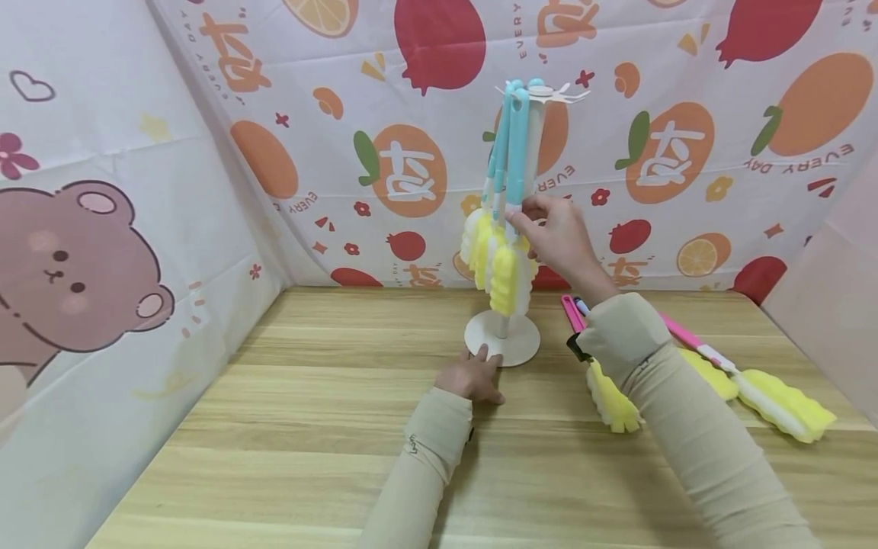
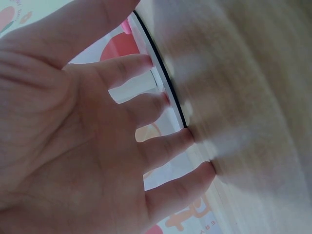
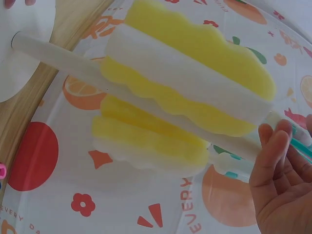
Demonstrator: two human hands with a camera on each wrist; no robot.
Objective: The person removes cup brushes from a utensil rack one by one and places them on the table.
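A white stand with a round base and prongs at its top stands on the table, with several blue-handled sponge brushes hanging from it. My right hand pinches the lower handle of the front brush, whose yellow and white sponge hangs downward. In the right wrist view, that hand's fingertips meet at the handle, just past the sponge. My left hand rests at the front left of the base. Its fingers are spread and fairly straight in the left wrist view, their tips touching the base edge and the tabletop.
On the wooden table to the right lie sponge brushes, including one with a pink handle and another yellow one beside a black band. My right forearm covers part of them. A printed cloth hangs behind.
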